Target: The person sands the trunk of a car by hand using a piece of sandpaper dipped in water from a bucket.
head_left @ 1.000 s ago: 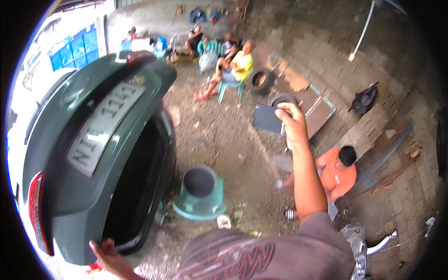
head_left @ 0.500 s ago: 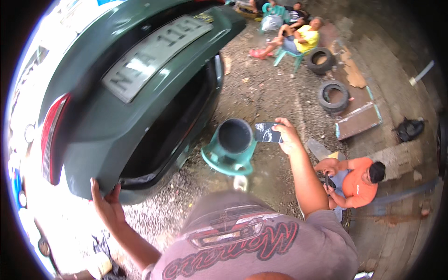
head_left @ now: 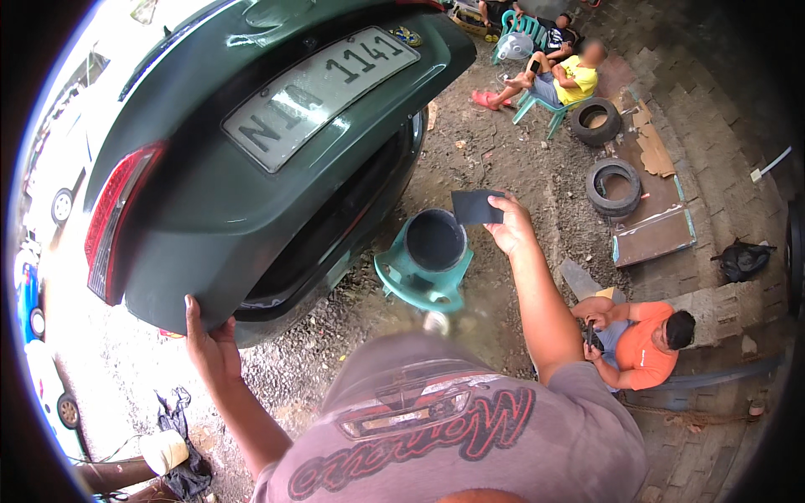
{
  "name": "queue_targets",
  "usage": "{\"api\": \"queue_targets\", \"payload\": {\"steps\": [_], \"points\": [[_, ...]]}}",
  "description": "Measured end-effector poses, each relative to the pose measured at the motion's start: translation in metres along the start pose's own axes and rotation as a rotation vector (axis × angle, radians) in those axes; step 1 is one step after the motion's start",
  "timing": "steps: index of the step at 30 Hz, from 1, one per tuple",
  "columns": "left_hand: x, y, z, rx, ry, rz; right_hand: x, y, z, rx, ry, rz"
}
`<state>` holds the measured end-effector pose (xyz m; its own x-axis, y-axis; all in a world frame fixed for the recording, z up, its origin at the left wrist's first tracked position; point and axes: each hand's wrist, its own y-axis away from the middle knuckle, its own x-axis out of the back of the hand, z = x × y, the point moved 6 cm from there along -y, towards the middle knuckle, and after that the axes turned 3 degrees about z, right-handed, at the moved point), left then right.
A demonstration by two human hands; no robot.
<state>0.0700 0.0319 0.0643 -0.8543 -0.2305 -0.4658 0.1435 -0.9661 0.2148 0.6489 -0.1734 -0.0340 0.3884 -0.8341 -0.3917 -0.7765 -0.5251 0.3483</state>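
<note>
The dark green trunk lid of a car is raised at the left, with a licence plate and a red tail light on it. My left hand grips the lid's lower corner, its thumb on the outer face and its fingers curled at the edge. In my right hand is a dark grey piece of sandpaper, pinched at its right end. Just below and left of it, a round dark bucket stands on a green plastic stool.
Two tires lie on the right beside a brown board. A person in orange sits at the lower right, and one in yellow sits farther back. Gravel ground surrounds the stool. A black bag lies far right.
My right hand has lifted the sandpaper slightly up and away from me, beside the bucket's rim. The sandpaper shone before and now looks matte. My left hand keeps hold of the lid.
</note>
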Motion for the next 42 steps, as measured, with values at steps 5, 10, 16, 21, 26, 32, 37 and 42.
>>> {"api": "queue_targets", "payload": {"steps": [5, 10, 16, 21, 26, 32, 37, 42], "points": [[0.001, -0.001, 0.000, 0.015, 0.000, 0.067, 0.005, -0.009, -0.007, 0.020, -0.006, 0.044], [0.007, -0.008, -0.001, 0.005, 0.006, 0.058, 0.021, -0.008, -0.015, 0.028, -0.068, 0.048], [0.011, -0.015, -0.009, 0.015, 0.052, 0.075, 0.057, -0.028, 0.004, 0.039, -0.143, 0.125], [0.012, -0.012, -0.005, -0.004, 0.032, 0.067, 0.065, -0.017, 0.008, 0.049, -0.105, 0.086], [0.014, -0.016, -0.009, 0.007, 0.028, 0.060, 0.077, -0.015, 0.025, -0.134, -0.155, 0.093], [0.007, -0.009, -0.006, 0.007, 0.014, 0.082, 0.066, 0.000, 0.037, -0.216, -0.204, 0.047], [0.005, -0.007, -0.004, -0.014, 0.030, 0.079, 0.056, 0.013, 0.041, -0.304, -0.179, 0.016], [0.008, -0.010, -0.006, 0.009, 0.009, 0.088, 0.060, 0.010, 0.044, -0.246, -0.116, 0.021]]}}
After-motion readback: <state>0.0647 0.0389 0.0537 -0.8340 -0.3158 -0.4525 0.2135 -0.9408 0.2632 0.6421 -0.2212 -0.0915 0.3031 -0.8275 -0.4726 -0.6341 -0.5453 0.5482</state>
